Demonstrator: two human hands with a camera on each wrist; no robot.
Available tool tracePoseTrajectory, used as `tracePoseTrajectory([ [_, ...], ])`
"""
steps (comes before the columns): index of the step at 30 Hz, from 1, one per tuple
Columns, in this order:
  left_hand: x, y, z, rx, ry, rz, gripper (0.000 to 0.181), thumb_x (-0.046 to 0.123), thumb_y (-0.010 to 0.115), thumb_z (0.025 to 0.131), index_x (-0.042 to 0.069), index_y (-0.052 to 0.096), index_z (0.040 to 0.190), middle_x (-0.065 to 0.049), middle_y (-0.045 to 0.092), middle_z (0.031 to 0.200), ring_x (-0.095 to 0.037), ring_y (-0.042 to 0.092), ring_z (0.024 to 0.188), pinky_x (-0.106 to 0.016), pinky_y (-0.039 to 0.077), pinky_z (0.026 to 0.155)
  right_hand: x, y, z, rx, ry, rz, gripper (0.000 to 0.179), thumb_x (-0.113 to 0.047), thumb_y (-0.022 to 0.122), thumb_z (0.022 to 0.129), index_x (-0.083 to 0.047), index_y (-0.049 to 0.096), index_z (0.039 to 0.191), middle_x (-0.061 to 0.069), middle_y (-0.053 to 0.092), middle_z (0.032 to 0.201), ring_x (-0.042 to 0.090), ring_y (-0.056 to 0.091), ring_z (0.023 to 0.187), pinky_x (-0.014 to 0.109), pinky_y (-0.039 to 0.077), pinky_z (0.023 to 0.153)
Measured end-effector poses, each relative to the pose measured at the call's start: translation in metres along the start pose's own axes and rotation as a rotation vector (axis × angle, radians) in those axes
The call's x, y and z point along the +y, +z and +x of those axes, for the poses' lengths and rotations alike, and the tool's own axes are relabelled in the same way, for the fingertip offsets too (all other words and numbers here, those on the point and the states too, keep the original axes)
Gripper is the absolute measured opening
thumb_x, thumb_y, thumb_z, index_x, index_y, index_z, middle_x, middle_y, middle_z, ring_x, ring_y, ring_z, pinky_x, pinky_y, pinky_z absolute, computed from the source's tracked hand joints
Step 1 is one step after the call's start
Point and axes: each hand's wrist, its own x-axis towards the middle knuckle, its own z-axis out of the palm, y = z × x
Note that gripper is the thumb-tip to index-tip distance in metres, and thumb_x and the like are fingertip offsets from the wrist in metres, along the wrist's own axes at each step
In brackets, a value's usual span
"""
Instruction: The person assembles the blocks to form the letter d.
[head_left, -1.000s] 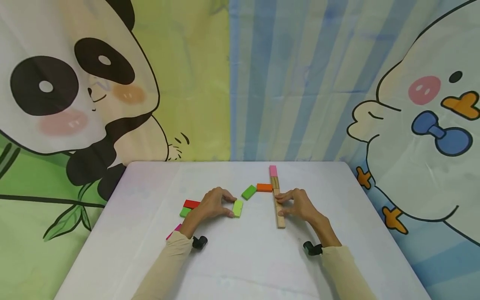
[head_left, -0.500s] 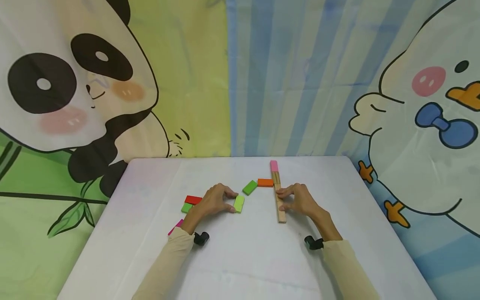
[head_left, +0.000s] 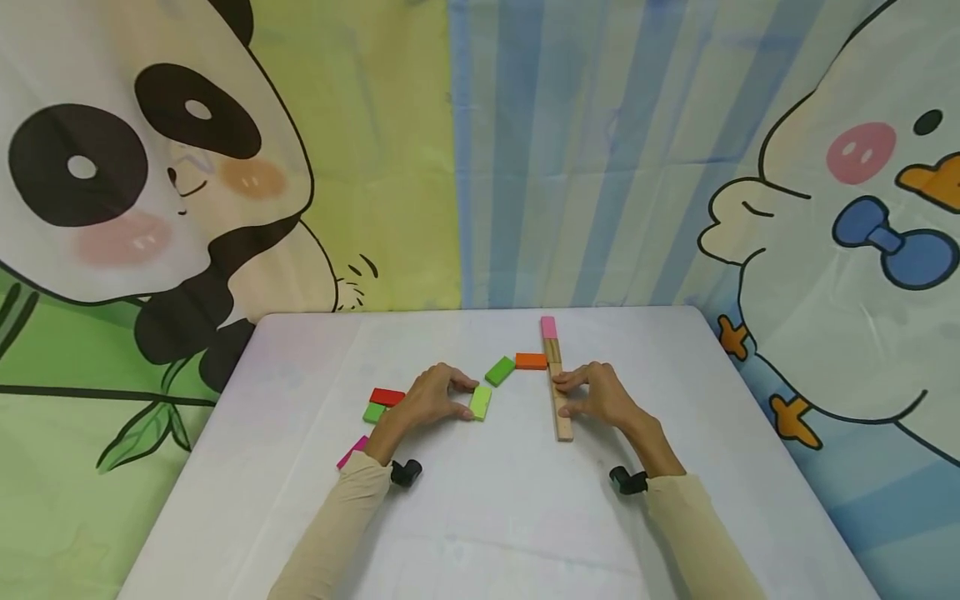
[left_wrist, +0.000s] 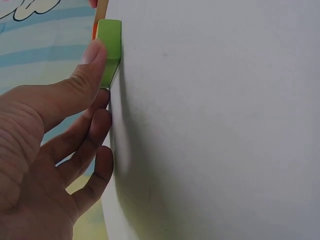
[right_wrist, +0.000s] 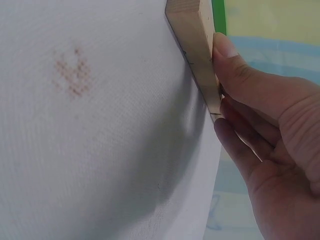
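Note:
My left hand (head_left: 429,396) pinches a light green block (head_left: 481,402) lying on the white table, thumb at its near end and a finger at its far end. In the left wrist view the thumb covers part of this block (left_wrist: 111,40). It sits right by the lower corner of a tilted green block (head_left: 499,371), which meets an orange block (head_left: 531,361). On the right, my right hand (head_left: 606,396) holds the side of a plain wooden block (head_left: 564,427), the near part of a straight row. Its thumb presses the wood (right_wrist: 197,55) in the right wrist view.
The row runs away from me through brown wooden blocks (head_left: 552,350) to a pink block (head_left: 549,327). Beside the left forearm lie a red block (head_left: 387,397), another green block (head_left: 373,412) and a magenta block (head_left: 352,452). A cartoon-printed curtain (head_left: 555,167) hangs behind the table.
The light green block has shifted slightly right with my left hand, closer to the tilted green block. My right hand stays on the wooden row. The head view has tilted a little.

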Motion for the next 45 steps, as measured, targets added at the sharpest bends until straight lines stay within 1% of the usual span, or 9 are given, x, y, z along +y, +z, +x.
tracePoseTrajectory([
  [7, 0.001, 0.000, 0.001, -0.004, -0.021, 0.024, 0.052, 0.014, 0.101, 0.076, 0.015, 0.084, 0.125, 0.000, 0.083, 0.123, -0.023, 0.073, 0.123, -0.050, 0.055, 0.108, 0.000, 0.003, -0.001, -0.008, -0.001, 0.017, 0.049, -0.011, 0.100, 0.074, -0.003, 0.083, 0.120, 0.012, 0.080, 0.130, 0.039, 0.072, 0.129, 0.064, 0.048, 0.117],
  [14, 0.002, 0.001, 0.001, 0.002, -0.001, 0.019, 0.052, 0.017, 0.101, 0.076, 0.015, 0.084, 0.125, -0.001, 0.083, 0.124, -0.024, 0.073, 0.123, -0.050, 0.054, 0.109, 0.000, 0.002, -0.002, -0.005, 0.028, 0.000, 0.050, -0.011, 0.100, 0.075, -0.006, 0.083, 0.122, 0.011, 0.080, 0.131, 0.038, 0.071, 0.130, 0.063, 0.046, 0.119],
  [18, 0.003, 0.002, 0.001, 0.009, 0.002, 0.020, 0.052, 0.018, 0.102, 0.076, 0.015, 0.084, 0.125, 0.000, 0.083, 0.123, -0.023, 0.073, 0.122, -0.050, 0.054, 0.109, 0.000, 0.002, -0.003, -0.002, 0.024, -0.001, 0.049, -0.011, 0.100, 0.076, -0.005, 0.083, 0.121, 0.012, 0.080, 0.131, 0.039, 0.071, 0.130, 0.065, 0.046, 0.119],
  [23, 0.003, 0.002, 0.002, 0.000, -0.003, 0.028, 0.052, 0.019, 0.102, 0.076, 0.016, 0.084, 0.125, 0.000, 0.083, 0.123, -0.023, 0.072, 0.121, -0.050, 0.053, 0.110, 0.001, 0.001, -0.003, -0.001, 0.021, 0.009, 0.050, -0.011, 0.100, 0.075, -0.005, 0.083, 0.120, 0.012, 0.080, 0.130, 0.040, 0.072, 0.129, 0.066, 0.045, 0.119],
  [33, 0.003, -0.002, 0.008, -0.016, 0.011, 0.052, 0.054, 0.023, 0.103, 0.075, 0.017, 0.083, 0.125, 0.002, 0.083, 0.122, -0.021, 0.072, 0.121, -0.050, 0.053, 0.111, 0.002, 0.000, 0.000, -0.001, 0.002, -0.008, 0.050, -0.011, 0.101, 0.074, -0.003, 0.083, 0.120, 0.013, 0.080, 0.130, 0.039, 0.072, 0.128, 0.065, 0.047, 0.118],
  [37, 0.002, -0.003, 0.010, -0.010, 0.027, 0.041, 0.054, 0.022, 0.103, 0.074, 0.016, 0.084, 0.125, 0.003, 0.083, 0.118, -0.019, 0.073, 0.118, -0.048, 0.054, 0.109, 0.003, -0.001, 0.001, 0.001, -0.010, -0.008, 0.050, -0.011, 0.101, 0.074, -0.002, 0.083, 0.120, 0.014, 0.080, 0.130, 0.040, 0.073, 0.128, 0.066, 0.047, 0.118],
  [40, 0.002, -0.003, 0.011, -0.011, 0.041, 0.026, 0.054, 0.021, 0.103, 0.074, 0.015, 0.083, 0.124, 0.004, 0.084, 0.116, -0.018, 0.074, 0.116, -0.047, 0.055, 0.109, 0.002, -0.002, 0.001, -0.001, 0.004, 0.000, 0.051, -0.011, 0.101, 0.074, -0.003, 0.083, 0.120, 0.013, 0.079, 0.130, 0.039, 0.072, 0.129, 0.065, 0.046, 0.119],
  [45, 0.001, -0.003, 0.012, -0.020, 0.057, 0.013, 0.054, 0.020, 0.103, 0.074, 0.014, 0.083, 0.125, 0.004, 0.084, 0.115, -0.018, 0.075, 0.116, -0.048, 0.055, 0.109, 0.002, -0.002, 0.000, -0.005, 0.005, -0.004, 0.050, -0.011, 0.100, 0.074, -0.002, 0.082, 0.120, 0.013, 0.079, 0.131, 0.040, 0.072, 0.129, 0.065, 0.046, 0.118],
])
